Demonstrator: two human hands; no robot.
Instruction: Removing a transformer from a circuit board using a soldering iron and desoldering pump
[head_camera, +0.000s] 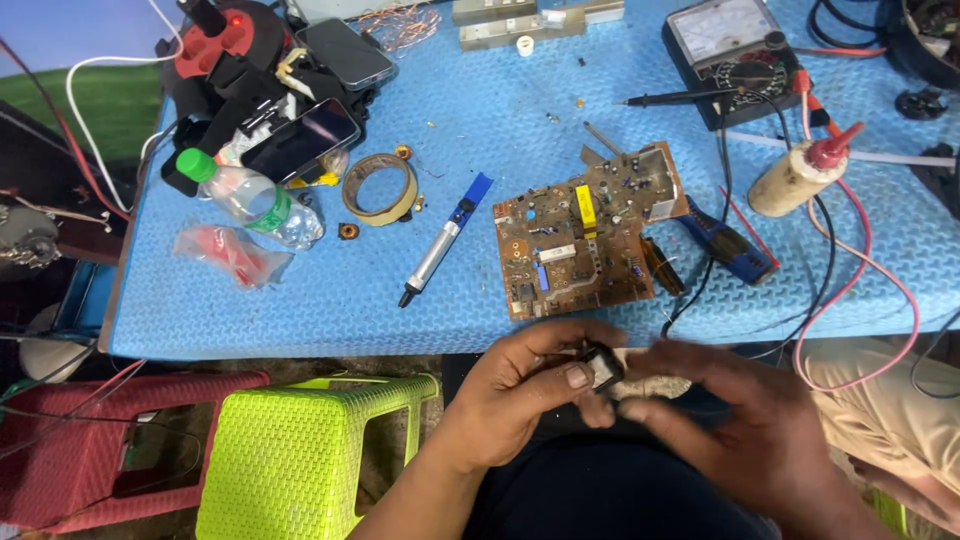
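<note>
I see both my hands, left hand (520, 395) and right hand (740, 420), fingers pinching a small black part (603, 366); circuit board (585, 235) lies untouched beyond my fingertips.

place: likely repair workshop | signs: circuit board (583, 232), multimeter (733, 55), solder pump (443, 241)

The right hand (745, 425) is showing motion blur, so its finger positions are not resolving. The small black part (603, 367) is lying largely covered by the fingers of both hands; its kind is not determinable. The black device (925, 35) at the top right is being cut off by the frame edge.
</note>
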